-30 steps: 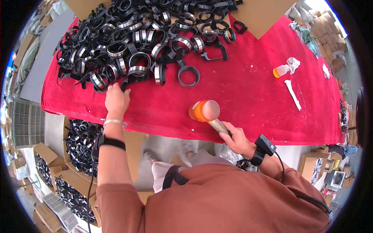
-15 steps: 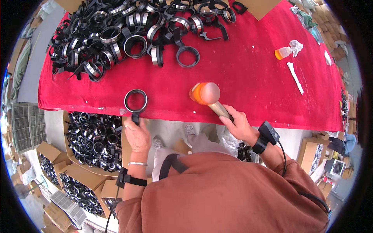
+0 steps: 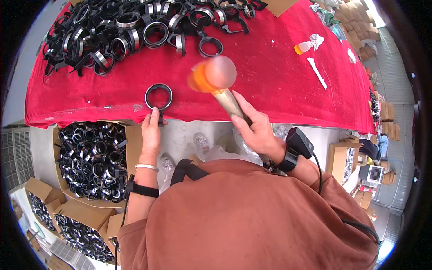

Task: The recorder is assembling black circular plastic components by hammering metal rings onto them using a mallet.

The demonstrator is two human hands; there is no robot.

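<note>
My left hand (image 3: 151,131) pinches the short black tab of a ring-shaped part (image 3: 171,100) at the near edge of the table. The round end, black with a silvery band, rests on the red cloth. In my right hand (image 3: 257,128) is a mallet (image 3: 227,102) with a wooden handle and a rounded orange and pale head. That head is raised over the cloth, right of the ring and apart from it, and is smeared by motion. My right fingers are wrapped round the handle.
A heap of similar black and silver rings (image 3: 128,20) covers the table's far left. To the right lie an orange-capped bottle (image 3: 302,47), crumpled white paper (image 3: 317,41) and a white strip (image 3: 317,73). Cardboard boxes (image 3: 132,157) filled with rings stand below at the left.
My right hand has lifted the mallet higher. My left hand keeps hold of the ring, its index finger now stretched along the tab. The whole view has shifted somewhat.
</note>
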